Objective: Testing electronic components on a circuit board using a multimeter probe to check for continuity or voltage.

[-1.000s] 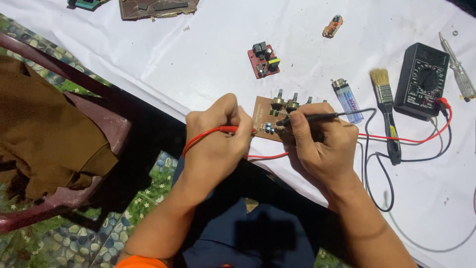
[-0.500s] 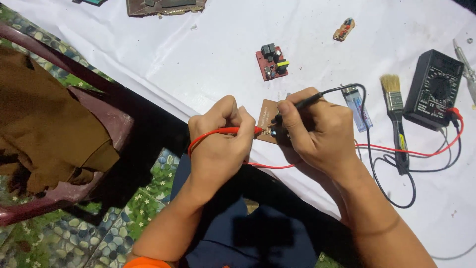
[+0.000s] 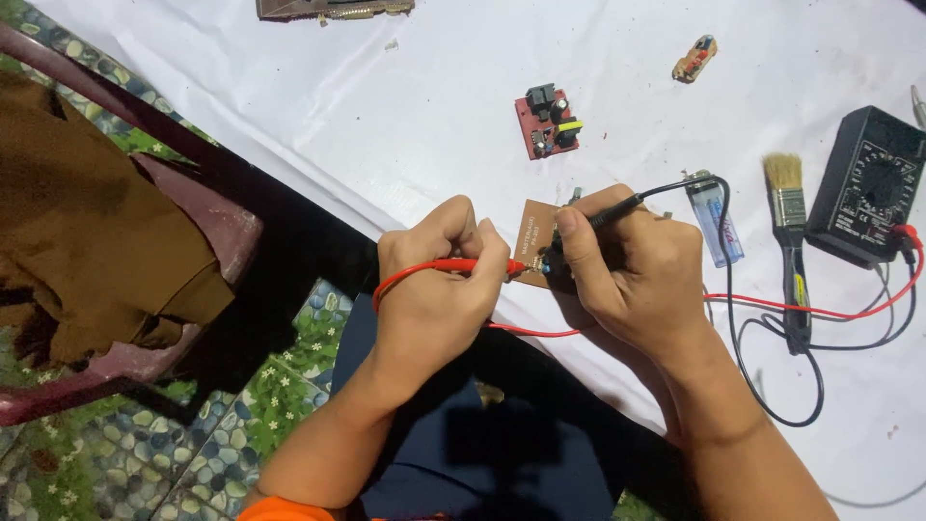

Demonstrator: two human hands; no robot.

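My left hand (image 3: 436, 289) grips a red test probe (image 3: 453, 266) whose tip touches a small brown circuit board (image 3: 536, 237) at the edge of a white cloth-covered table (image 3: 405, 125). My right hand (image 3: 632, 270) grips a black test probe (image 3: 617, 205) and also steadies the same board, with the black tip pressed on it. Red and black leads (image 3: 820, 314) run right to a black multimeter (image 3: 868, 188).
A small red circuit board (image 3: 547, 122) lies beyond my hands. A paintbrush (image 3: 791, 241) and a clear lighter (image 3: 714, 217) lie to the right. A small orange part (image 3: 694, 60) and a brown board (image 3: 333, 8) lie far back. A maroon plastic chair (image 3: 183, 251) with brown cloth (image 3: 87, 222) stands left.
The view shifted slightly. My right hand has turned over the brown board, covering more of it, while both probes stay on the board.
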